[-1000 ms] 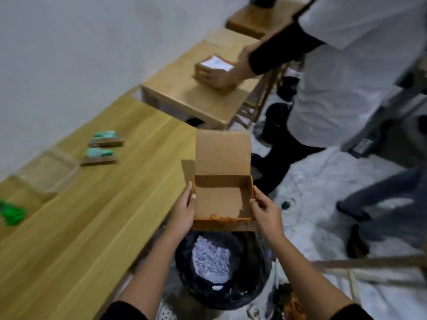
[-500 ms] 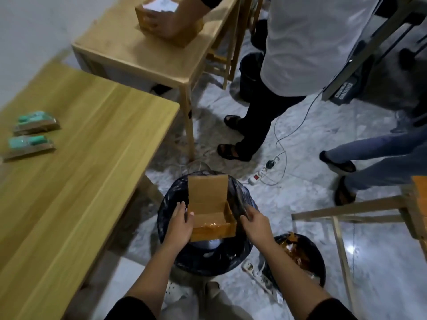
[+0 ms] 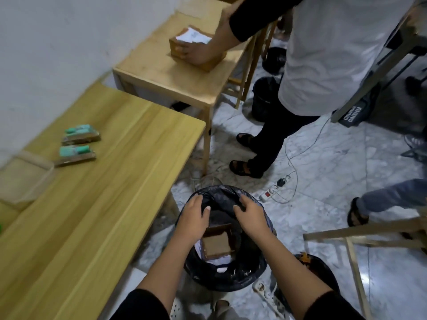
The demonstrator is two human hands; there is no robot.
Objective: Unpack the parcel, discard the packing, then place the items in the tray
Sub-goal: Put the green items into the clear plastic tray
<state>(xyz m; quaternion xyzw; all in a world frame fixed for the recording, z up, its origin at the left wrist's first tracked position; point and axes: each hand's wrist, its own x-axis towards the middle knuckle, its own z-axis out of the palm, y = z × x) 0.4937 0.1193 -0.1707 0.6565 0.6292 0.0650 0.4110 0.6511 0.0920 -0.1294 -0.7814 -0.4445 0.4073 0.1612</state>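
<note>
Both hands are held over the black-lined bin (image 3: 225, 241) on the floor, just beside the table (image 3: 97, 204). Left hand (image 3: 193, 221) is seen palm down, fingers loosely spread and curved, nothing gripped. Right hand (image 3: 250, 215) likewise: fingers loose and slightly curled, nothing held. The cardboard box (image 3: 217, 242) is seen inside the bin, below and between the hands, lid flap open, lying on crumpled pale packing (image 3: 220, 262). No contact is seen between box and either hand.

On the table, two green-topped packaged items (image 3: 77, 145) are laid side by side near the wall edge, close together; whether they touch cannot be told. A clear plastic tray (image 3: 23, 179) is seen just left of them, blurred; contents cannot be told.

Further back, a second wooden table (image 3: 171, 72) is seen with another cardboard parcel (image 3: 196, 50) on it, pressed by the hand of another person (image 3: 323, 56) in a white shirt. A power strip (image 3: 269, 194) and cables lie on the marble floor beyond the bin. A second dark bin (image 3: 316, 271) is partly hidden behind the right forearm.
</note>
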